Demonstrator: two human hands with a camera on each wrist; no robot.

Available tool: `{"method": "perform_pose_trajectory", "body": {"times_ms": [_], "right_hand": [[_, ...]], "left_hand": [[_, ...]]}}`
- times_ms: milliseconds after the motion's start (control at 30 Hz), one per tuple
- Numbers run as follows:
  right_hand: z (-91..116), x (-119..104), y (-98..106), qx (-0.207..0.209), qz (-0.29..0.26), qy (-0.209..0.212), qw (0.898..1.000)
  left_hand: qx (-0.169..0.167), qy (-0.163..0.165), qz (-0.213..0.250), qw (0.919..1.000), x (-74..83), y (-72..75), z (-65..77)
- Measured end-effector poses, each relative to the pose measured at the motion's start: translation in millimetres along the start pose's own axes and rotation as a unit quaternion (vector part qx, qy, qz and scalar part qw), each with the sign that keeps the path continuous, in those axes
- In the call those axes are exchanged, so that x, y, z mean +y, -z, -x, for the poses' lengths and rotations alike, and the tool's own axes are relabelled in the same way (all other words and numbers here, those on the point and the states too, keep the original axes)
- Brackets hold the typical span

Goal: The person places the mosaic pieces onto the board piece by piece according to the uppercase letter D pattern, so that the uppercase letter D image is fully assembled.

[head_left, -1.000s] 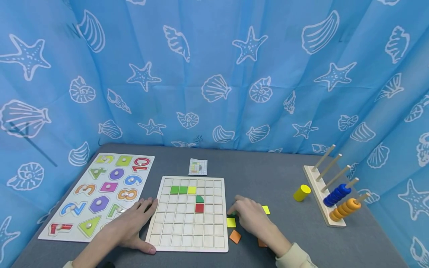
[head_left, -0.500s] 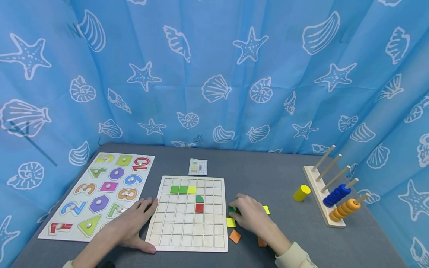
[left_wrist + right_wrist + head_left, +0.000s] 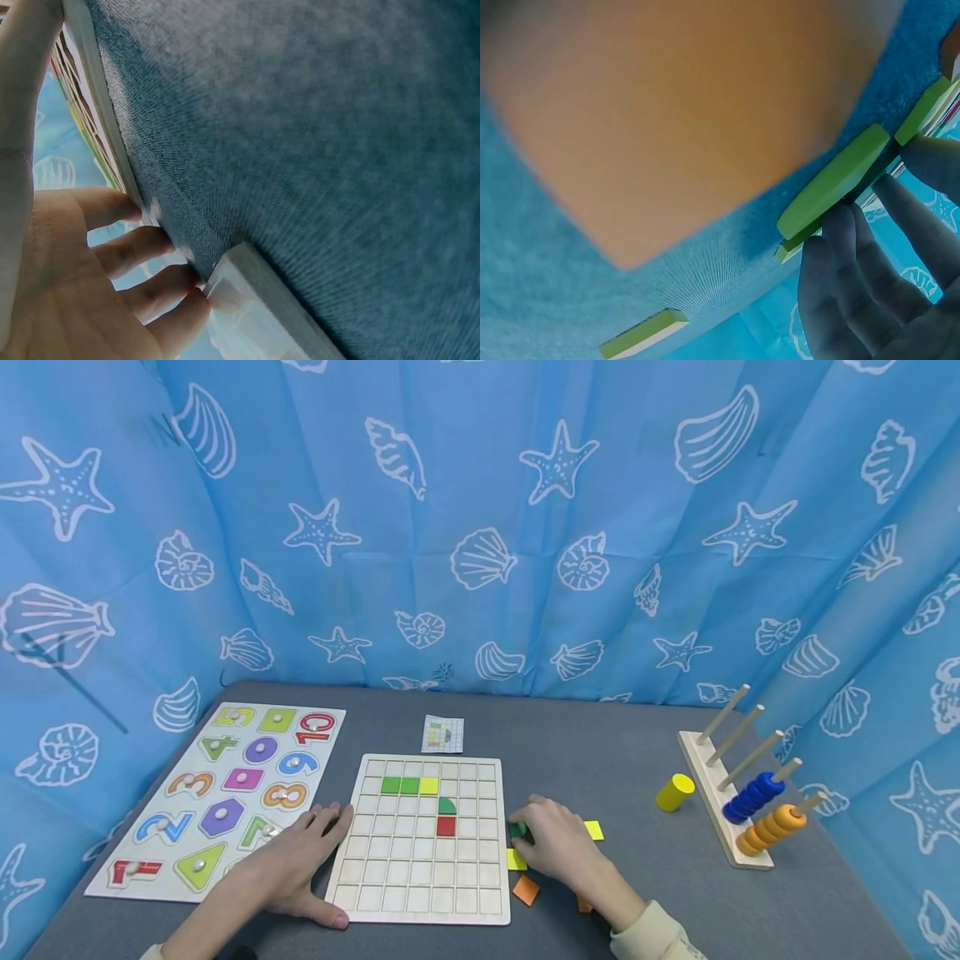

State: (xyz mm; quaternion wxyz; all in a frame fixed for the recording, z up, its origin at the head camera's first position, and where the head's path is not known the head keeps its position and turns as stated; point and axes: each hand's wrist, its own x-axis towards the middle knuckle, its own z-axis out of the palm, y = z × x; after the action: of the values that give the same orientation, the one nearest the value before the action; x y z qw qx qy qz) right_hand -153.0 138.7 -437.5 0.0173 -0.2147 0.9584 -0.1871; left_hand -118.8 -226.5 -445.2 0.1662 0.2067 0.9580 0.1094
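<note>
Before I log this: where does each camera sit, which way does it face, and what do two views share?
Head: worn on the head, facing forward and down at the grid board; left hand, right hand holding a green piece, and sleeves show.
Left wrist: worn there, facing across the tabletop to the grid board's edge; the left hand shows.
Right wrist: worn there, facing past a blurred orange tile; the right hand shows.
Head and right wrist share the right hand.
</note>
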Motion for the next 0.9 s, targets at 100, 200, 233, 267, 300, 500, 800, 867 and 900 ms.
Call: {"method": "perform_pose_trajectory", "body": {"times_ms": [100, 200, 233, 267, 300, 500, 800, 867, 900], "right_hand": [[-0.4, -1.2, -0.7, -0.003, -0.003, -0.01, 1.0], [-0.4, -2.1, -0.7, -0.007, -0.01, -0.019, 1.0], [-0.4, -2.3, -0.6, -0.008, -0.013, -0.02, 1.0], [-0.3, -2.3, -0.6, -0.009, -0.016, -0.021, 1.0], [-0.2, -2.3, -0.3, -0.01, -0.019, -0.021, 1.0], [0.1, -1.3, 1.8, -0.01, -0.026, -0.017, 0.999], [1.5, -10.6, 7.1, -0.018, -0.055, 0.0, 0.998], [1.6, -15.2, 7.8, -0.023, -0.057, 0.004, 0.998], [1.5, -17.2, 7.8, -0.026, -0.057, 0.006, 0.998]], "left_hand": [[0.001, 0.0, -0.003, 1.0, 0.2, 0.1, -0.1], [0.001, -0.001, -0.002, 1.0, 0.5, 0.1, 0.0], [0.001, -0.001, -0.002, 1.0, 0.5, 0.1, 0.0], [0.001, -0.001, -0.002, 1.0, 0.4, 0.0, -0.1], [0.001, 0.0, -0.002, 1.0, 0.4, 0.0, -0.1], [-0.002, 0.002, -0.003, 1.0, 0.0, 0.0, -0.5], [-0.003, 0.001, 0.001, 1.0, -0.8, -0.3, -0.8], [-0.005, 0.002, 0.004, 1.0, -0.7, -0.2, -0.9], [-0.005, 0.002, 0.004, 1.0, -0.7, -0.1, -0.9]]}}
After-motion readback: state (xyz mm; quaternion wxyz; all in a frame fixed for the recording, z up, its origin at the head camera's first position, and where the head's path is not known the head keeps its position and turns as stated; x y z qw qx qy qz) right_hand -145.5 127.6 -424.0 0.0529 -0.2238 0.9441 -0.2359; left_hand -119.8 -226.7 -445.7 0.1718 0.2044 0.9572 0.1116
